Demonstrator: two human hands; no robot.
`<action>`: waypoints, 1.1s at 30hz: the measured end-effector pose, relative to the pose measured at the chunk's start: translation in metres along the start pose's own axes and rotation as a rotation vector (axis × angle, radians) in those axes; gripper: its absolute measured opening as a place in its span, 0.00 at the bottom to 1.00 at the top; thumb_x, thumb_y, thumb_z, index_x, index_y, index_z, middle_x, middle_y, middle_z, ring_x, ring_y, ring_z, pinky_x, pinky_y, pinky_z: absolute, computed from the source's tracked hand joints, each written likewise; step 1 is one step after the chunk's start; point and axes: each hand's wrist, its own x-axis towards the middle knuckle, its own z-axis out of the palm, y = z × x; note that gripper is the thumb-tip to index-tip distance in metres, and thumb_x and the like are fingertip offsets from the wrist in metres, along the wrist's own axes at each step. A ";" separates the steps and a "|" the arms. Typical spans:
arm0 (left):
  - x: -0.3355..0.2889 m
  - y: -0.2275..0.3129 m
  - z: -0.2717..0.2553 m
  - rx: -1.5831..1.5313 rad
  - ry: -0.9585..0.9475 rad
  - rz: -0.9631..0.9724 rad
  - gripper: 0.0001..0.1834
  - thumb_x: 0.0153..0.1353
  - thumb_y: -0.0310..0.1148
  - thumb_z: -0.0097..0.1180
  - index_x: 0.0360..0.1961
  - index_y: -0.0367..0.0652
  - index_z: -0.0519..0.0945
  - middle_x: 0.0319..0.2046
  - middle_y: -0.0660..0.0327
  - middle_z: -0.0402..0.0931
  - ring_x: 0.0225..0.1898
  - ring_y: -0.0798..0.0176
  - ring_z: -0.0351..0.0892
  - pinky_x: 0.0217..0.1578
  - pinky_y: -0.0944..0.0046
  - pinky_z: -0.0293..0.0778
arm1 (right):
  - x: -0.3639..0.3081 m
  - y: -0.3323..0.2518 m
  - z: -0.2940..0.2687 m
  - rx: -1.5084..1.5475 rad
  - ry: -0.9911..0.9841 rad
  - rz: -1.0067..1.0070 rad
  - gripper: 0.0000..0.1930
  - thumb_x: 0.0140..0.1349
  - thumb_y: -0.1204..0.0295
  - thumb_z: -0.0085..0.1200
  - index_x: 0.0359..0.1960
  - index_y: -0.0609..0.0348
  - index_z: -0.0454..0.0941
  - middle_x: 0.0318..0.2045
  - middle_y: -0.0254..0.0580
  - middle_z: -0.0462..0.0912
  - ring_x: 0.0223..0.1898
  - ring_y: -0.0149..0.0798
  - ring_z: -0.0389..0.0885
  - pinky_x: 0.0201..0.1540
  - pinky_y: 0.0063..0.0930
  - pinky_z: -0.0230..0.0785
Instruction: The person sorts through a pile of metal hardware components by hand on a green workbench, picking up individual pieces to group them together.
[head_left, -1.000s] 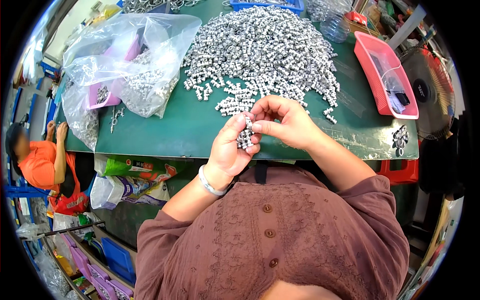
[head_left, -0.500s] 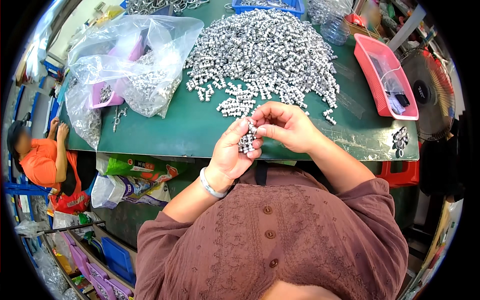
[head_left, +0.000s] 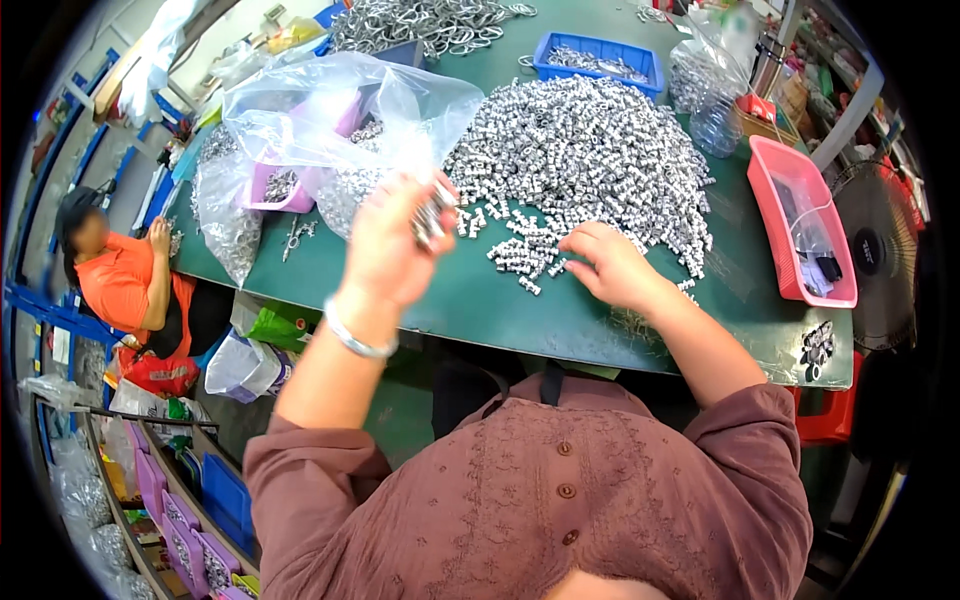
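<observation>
My left hand point(head_left: 390, 240), with a pale bangle at the wrist, is raised beside the clear plastic bag point(head_left: 445, 105). Its fingers are closed around several small silver metal fittings point(head_left: 432, 218), slightly blurred. My right hand point(head_left: 612, 265) rests low over the green table, its thumb and forefinger apart with nothing visible between them. Close to those fingertips lie loose fittings point(head_left: 525, 255) at the near edge of a large heap of the same ribbed pieces point(head_left: 590, 150). Inside the bag are purple bins point(head_left: 298, 199) and more metal parts.
Behind the heap stands a blue tray point(head_left: 645, 88) of metal parts, with metal rings point(head_left: 420, 25) to its left. A pink basket point(head_left: 845, 290), dark rings point(head_left: 817, 350) and a fan point(head_left: 875, 250) are at the right. Another person in orange point(head_left: 120, 280) sits at the left.
My hands have parted: the left moved left and up toward the bag with the fittings, while the right moved off to the heap's near edge. The view has shifted.
</observation>
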 end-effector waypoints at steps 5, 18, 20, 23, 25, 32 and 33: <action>0.062 0.087 -0.011 0.911 0.269 0.643 0.11 0.56 0.39 0.51 0.32 0.43 0.75 0.23 0.65 0.72 0.22 0.72 0.69 0.20 0.75 0.63 | 0.002 0.010 0.014 -0.068 0.109 -0.053 0.10 0.48 0.79 0.50 0.34 0.60 0.73 0.32 0.44 0.72 0.38 0.47 0.70 0.41 0.35 0.65; 0.073 0.082 -0.021 1.848 0.156 0.910 0.13 0.51 0.35 0.56 0.36 0.40 0.78 0.38 0.55 0.75 0.41 0.57 0.74 0.41 0.65 0.68 | 0.023 0.016 0.022 -0.187 0.126 -0.048 0.06 0.49 0.70 0.54 0.27 0.58 0.74 0.28 0.40 0.71 0.36 0.44 0.70 0.39 0.36 0.62; 0.054 0.056 -0.009 1.699 0.048 0.921 0.10 0.50 0.30 0.57 0.34 0.39 0.78 0.34 0.56 0.75 0.38 0.59 0.74 0.37 0.66 0.68 | 0.027 0.015 0.024 -0.248 0.046 0.011 0.05 0.48 0.69 0.55 0.24 0.56 0.75 0.27 0.39 0.71 0.35 0.43 0.70 0.37 0.36 0.61; 0.023 0.006 -0.002 1.415 -0.015 0.672 0.06 0.49 0.25 0.56 0.31 0.38 0.78 0.29 0.59 0.74 0.31 0.65 0.73 0.32 0.69 0.68 | 0.027 0.016 0.027 -0.202 0.073 0.003 0.05 0.48 0.69 0.55 0.23 0.55 0.75 0.27 0.38 0.71 0.35 0.43 0.69 0.37 0.35 0.61; 0.008 -0.029 -0.013 1.293 -0.034 0.461 0.06 0.51 0.25 0.56 0.32 0.38 0.78 0.27 0.64 0.73 0.29 0.73 0.70 0.30 0.74 0.67 | 0.027 0.013 0.028 -0.145 0.117 -0.039 0.04 0.46 0.72 0.55 0.23 0.56 0.75 0.27 0.38 0.72 0.34 0.44 0.70 0.37 0.36 0.61; -0.014 -0.115 -0.003 0.467 -0.018 0.078 0.15 0.52 0.21 0.56 0.42 0.33 0.72 0.30 0.65 0.72 0.30 0.76 0.70 0.34 0.77 0.68 | 0.017 0.002 0.011 0.642 0.077 0.108 0.04 0.52 0.76 0.54 0.29 0.63 0.75 0.26 0.36 0.73 0.28 0.31 0.71 0.32 0.22 0.65; -0.015 -0.118 0.001 0.431 -0.045 0.110 0.16 0.52 0.21 0.55 0.43 0.33 0.71 0.31 0.64 0.72 0.31 0.75 0.70 0.35 0.76 0.69 | 0.014 0.000 0.011 0.719 0.099 0.114 0.03 0.53 0.77 0.53 0.29 0.63 0.75 0.28 0.35 0.73 0.30 0.28 0.71 0.33 0.21 0.65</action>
